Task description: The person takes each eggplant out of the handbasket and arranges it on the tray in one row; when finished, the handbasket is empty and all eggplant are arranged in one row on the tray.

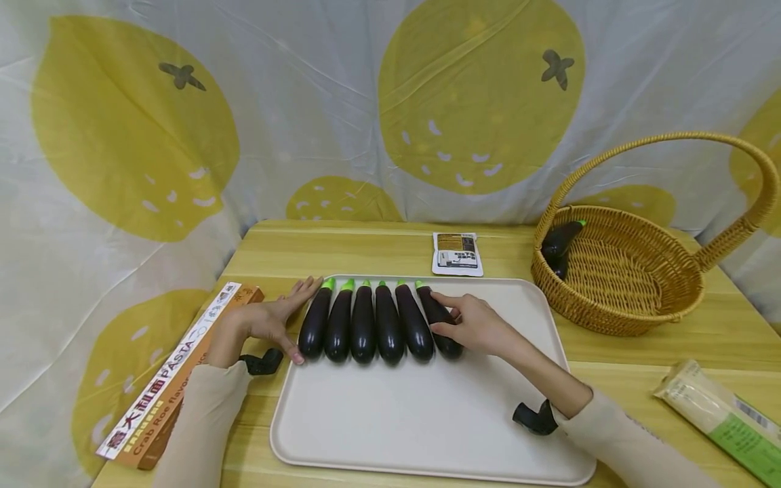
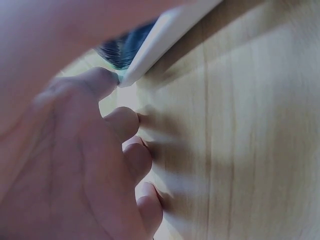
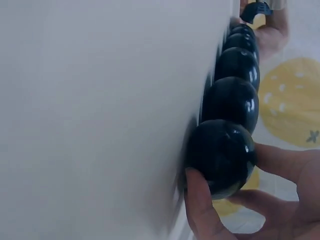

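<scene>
Several dark purple eggplants with green stem ends lie side by side in a row on the white tray (image 1: 421, 420). My right hand (image 1: 472, 324) grips the rightmost eggplant (image 1: 441, 324), thumb on one side and fingers on the other; the right wrist view shows this eggplant (image 3: 222, 157) end-on. At the row's other end, my left hand (image 1: 271, 322) spreads its fingers and thumb beside the leftmost eggplant (image 1: 314, 325). In the left wrist view, the left hand's fingertips (image 2: 127, 122) rest near the tray's edge (image 2: 165, 37), and only a bit of dark eggplant shows.
A wicker basket (image 1: 616, 325) with dark eggplants (image 1: 561, 240) inside stands at the back right. A small white packet (image 1: 457, 255) lies behind the tray. The pasta box (image 1: 177, 379) is at the left, and a green-and-clear noodle package (image 1: 720, 413) at the right.
</scene>
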Demonstrator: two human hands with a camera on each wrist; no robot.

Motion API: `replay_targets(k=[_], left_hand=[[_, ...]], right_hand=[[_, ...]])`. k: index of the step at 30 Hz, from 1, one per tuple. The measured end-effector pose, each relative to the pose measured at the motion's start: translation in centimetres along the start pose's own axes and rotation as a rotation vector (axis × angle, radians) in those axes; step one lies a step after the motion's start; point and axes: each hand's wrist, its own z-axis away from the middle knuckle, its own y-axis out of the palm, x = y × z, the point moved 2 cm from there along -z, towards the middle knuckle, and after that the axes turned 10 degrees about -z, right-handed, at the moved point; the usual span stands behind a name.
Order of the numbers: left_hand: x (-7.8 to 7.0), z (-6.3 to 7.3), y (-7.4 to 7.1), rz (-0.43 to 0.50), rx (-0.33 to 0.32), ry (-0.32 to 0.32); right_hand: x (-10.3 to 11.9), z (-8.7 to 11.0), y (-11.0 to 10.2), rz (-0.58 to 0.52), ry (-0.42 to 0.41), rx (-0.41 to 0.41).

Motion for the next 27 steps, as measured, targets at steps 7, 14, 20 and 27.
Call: replay_targets(k=[7, 14, 20, 27], left_hand=[[0.0, 0.0, 0.1, 0.006, 0.002, 0.006], [0.0, 0.0, 0.1, 0.016, 0.000, -0.002], [0.0, 0.1, 0.1, 0.018, 0.002, -0.004], [-0.1, 0.1, -0.1, 0.004, -0.008, 0.008]], right_hand=[[0.4, 0.6, 0.3, -0.048, 0.082, 0.046], [0.0, 0.7, 0.1, -0.113, 0.069, 0.075], [0.3, 1.1, 0.3, -0.119, 0.127, 0.034], [0.8, 1.4, 0.3, -0.085, 0.153, -0.016]])
